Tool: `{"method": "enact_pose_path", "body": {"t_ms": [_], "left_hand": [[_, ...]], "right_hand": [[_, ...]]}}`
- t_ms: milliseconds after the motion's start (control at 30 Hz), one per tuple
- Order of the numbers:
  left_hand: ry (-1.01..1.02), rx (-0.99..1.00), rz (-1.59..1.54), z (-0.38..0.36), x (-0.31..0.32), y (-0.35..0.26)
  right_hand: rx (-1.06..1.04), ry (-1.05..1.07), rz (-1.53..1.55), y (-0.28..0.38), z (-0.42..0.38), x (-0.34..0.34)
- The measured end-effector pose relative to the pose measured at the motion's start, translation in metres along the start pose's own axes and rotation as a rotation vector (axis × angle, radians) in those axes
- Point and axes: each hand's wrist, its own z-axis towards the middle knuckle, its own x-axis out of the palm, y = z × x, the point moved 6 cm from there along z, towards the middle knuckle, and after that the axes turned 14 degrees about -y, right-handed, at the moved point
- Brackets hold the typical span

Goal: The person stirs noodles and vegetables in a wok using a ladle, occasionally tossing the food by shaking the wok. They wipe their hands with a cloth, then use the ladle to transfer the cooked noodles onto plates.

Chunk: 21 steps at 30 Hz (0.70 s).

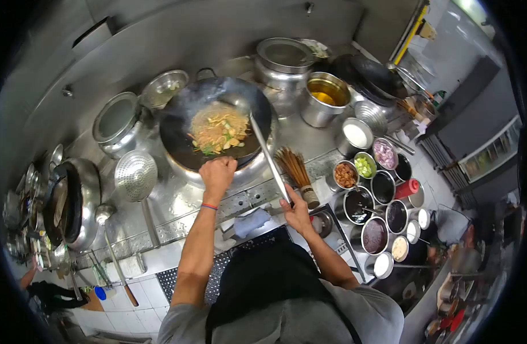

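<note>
A dark wok sits on the round burner and holds noodles with pale slices and green pieces, steaming lightly. My left hand is closed in a fist at the wok's near rim; the part it grips is hidden under the fingers. In my right hand is the long metal handle of a ladle. The handle slants up and away over the wok's right rim, and the ladle's head lies against the inner wall behind the noodles, blurred by steam.
A bamboo brush lies right of the wok, a perforated skimmer to the left. Oil fills a metal pot at the back right. Several containers of sauces and chopped ingredients, including a green one, crowd the right. Another person's legs show far left.
</note>
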Motion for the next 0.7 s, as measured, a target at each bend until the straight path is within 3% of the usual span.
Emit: {"method": "enact_pose_path", "body": {"t_ms": [33,67,100,167,233,300,367,400,500,567,600,633,700], "left_hand": [[-0.003,0.002,0.007,0.000,0.000,-0.003],[0.018,-0.005,0.016,0.001,0.000,-0.004],[0.021,-0.014,-0.002,0.001,-0.001,-0.006],[0.044,-0.043,0.016,0.001,-0.001,-0.005],[0.025,-0.038,0.013,0.001,0.000,-0.003],[0.001,-0.023,0.009,0.001,-0.002,-0.004],[0.005,-0.024,0.008,-0.001,-0.003,-0.005],[0.009,-0.024,0.012,0.001,-0.002,-0.005],[-0.005,-0.030,-0.004,0.000,0.001,-0.003],[-0.018,-0.045,0.045,-0.002,-0.002,-0.001],[0.005,-0.057,0.016,-0.001,-0.003,-0.003],[0.029,-0.069,-0.015,0.000,-0.001,-0.004],[0.023,-0.078,-0.012,-0.001,0.000,-0.003]], "right_hand": [[0.021,-0.065,-0.014,0.006,0.005,-0.011],[-0.149,-0.187,-0.019,0.017,0.014,-0.023],[-0.039,-0.209,-0.059,0.005,0.025,-0.033],[0.025,-0.273,-0.156,0.042,0.053,-0.060],[-0.102,-0.335,-0.288,0.035,0.090,-0.083],[-0.056,-0.343,-0.397,0.035,0.124,-0.108],[-0.027,-0.320,-0.318,-0.021,0.167,-0.128],[0.272,-0.277,-0.267,0.017,0.156,-0.129],[0.145,-0.217,-0.264,-0.005,0.170,-0.138],[-0.541,-0.343,-0.571,-0.042,0.179,-0.142],[-0.296,-0.283,-0.655,0.033,0.141,-0.127],[-0.163,-0.260,-0.793,0.041,0.126,-0.123],[-0.270,-0.302,-0.755,0.060,0.099,-0.116]]}}
